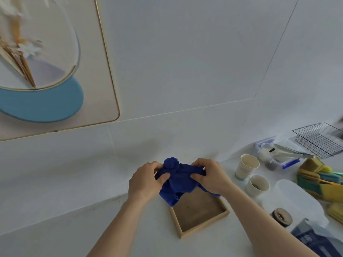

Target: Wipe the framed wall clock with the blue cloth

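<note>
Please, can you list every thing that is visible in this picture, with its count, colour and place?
cloth: 1, dark blue, bunched between both hands above the tray
wall clock: 1, cream with gold frame and blue arc, on the wall, upper left
tray: 1, wooden, on the counter under the cloth
cups: 2, white paper, right of the hands
wire rack: 1, black, far right
box: 1, clear with blue clips, beside the rack
sponges: several, yellow and green, right edge
jar: 1, dark lid, lower right
left hand: holds the cloth
right hand: holds the cloth

Counter (55,229) left open, cups (247,166) & clutter right, tray (200,210) under hands
</note>
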Tool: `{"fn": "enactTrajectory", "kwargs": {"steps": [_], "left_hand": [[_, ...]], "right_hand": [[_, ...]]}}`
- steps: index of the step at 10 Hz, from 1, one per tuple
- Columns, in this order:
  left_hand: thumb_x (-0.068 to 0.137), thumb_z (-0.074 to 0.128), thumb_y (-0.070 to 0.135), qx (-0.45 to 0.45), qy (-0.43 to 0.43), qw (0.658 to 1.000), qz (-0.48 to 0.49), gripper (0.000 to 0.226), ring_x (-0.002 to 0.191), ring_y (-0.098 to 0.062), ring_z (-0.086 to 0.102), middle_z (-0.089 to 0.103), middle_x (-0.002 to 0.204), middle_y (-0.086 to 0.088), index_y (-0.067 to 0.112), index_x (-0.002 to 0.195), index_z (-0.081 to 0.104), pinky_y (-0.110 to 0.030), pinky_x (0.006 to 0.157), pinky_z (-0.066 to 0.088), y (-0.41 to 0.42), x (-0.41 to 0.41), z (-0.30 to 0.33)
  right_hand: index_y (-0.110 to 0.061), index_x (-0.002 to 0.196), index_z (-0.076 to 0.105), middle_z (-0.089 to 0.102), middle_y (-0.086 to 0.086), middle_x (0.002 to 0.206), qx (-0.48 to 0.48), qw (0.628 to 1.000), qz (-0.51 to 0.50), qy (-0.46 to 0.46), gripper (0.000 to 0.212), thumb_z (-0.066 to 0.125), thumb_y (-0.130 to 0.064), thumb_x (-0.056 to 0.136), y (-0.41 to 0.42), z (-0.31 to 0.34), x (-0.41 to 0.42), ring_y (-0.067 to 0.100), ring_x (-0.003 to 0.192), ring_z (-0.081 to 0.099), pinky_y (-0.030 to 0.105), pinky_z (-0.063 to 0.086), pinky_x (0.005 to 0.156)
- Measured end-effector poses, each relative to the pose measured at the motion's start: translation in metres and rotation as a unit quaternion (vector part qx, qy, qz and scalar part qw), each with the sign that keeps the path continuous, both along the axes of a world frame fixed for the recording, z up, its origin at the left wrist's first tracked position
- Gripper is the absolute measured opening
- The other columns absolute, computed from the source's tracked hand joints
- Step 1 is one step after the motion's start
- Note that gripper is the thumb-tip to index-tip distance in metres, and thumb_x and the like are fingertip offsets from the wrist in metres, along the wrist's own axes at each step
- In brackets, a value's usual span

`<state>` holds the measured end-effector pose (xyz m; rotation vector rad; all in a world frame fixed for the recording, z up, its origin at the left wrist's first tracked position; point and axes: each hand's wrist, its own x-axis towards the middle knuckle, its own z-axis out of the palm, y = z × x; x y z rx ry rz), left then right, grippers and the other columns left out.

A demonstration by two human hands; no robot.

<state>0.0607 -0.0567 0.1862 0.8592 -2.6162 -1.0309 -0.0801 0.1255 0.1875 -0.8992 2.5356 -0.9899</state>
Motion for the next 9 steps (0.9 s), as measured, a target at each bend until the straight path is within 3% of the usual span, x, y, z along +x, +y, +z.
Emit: {"fn": "enactTrajectory", "kwargs": {"steps": [1,2,4,6,7,8,9], "left_hand": [[0.093,0.067,0.043,-0.007,-0.015,1.0,-0.001,0.023,0.107,-0.011,0.065,0.069,0.113,0.02,0.035,0.115,0.068,-0.031,0.081,0.047,0.016,-0.024,-0.024],[0.093,0.068,0.042,-0.006,-0.039,0.999,-0.003,0.025,0.107,-0.011,0.064,0.063,0.107,0.021,0.034,0.117,0.068,-0.028,0.079,0.045,0.027,-0.042,-0.048],[0.093,0.069,0.04,0.011,-0.08,0.997,-0.008,0.025,0.1,-0.009,0.065,0.068,0.107,0.02,0.037,0.118,0.066,-0.028,0.079,0.05,0.047,-0.064,-0.101],[0.096,0.066,0.044,-0.051,-0.141,0.988,-0.036,0.036,0.117,-0.012,0.058,0.063,0.126,0.012,0.034,0.13,0.06,-0.027,0.094,0.048,0.067,-0.068,-0.145],[0.097,0.061,0.049,-0.058,-0.2,0.976,-0.064,0.049,0.132,-0.014,0.051,0.055,0.143,0.011,0.033,0.142,0.051,-0.031,0.107,0.045,0.073,-0.062,-0.162],[0.097,0.054,0.059,-0.083,-0.247,0.962,-0.083,0.07,0.151,-0.019,0.034,0.036,0.164,0.006,0.03,0.157,0.032,-0.037,0.123,0.03,0.072,-0.055,-0.171],[0.095,0.041,0.072,-0.127,-0.28,0.944,-0.117,0.085,0.161,-0.023,0.006,0.008,0.175,0.001,0.032,0.164,0.011,-0.046,0.131,0.005,0.067,-0.049,-0.166]], "right_hand": [[-0.022,0.098,0.073,0.078,-0.003,0.088,0.014,1.0,-0.003,-0.005,0.017,0.071,-0.012,0.085,0.013,-0.026,-0.019,0.019,0.082,0.072,0.046,0.062,0.078],[-0.026,0.101,0.073,0.077,-0.006,0.091,0.028,1.0,-0.004,-0.008,0.02,0.071,-0.016,0.085,0.021,-0.053,-0.034,0.018,0.084,0.071,0.047,0.062,0.077],[-0.024,0.103,0.069,0.071,-0.004,0.101,0.074,0.997,0.012,0.0,0.015,0.069,-0.017,0.09,0.029,-0.103,-0.049,0.023,0.093,0.064,0.04,0.055,0.077],[-0.025,0.126,0.064,0.064,-0.002,0.123,0.132,0.99,0.041,0.008,0.03,0.062,-0.018,0.098,0.036,-0.152,-0.046,0.023,0.114,0.06,0.036,0.053,0.089],[-0.03,0.15,0.048,0.051,0.001,0.153,0.216,0.973,0.085,-0.006,0.05,0.06,-0.03,0.101,0.041,-0.168,-0.042,0.028,0.144,0.045,0.043,0.044,0.116],[-0.036,0.165,0.017,0.009,0.006,0.177,0.33,0.934,0.136,-0.005,0.074,0.051,-0.055,0.102,0.049,-0.178,-0.038,0.031,0.164,0.0,0.055,0.007,0.132],[-0.039,0.165,0.0,-0.01,0.007,0.177,0.37,0.918,0.141,-0.007,0.086,0.036,-0.077,0.096,0.054,-0.183,-0.032,0.033,0.162,-0.018,0.061,-0.01,0.13]]}}
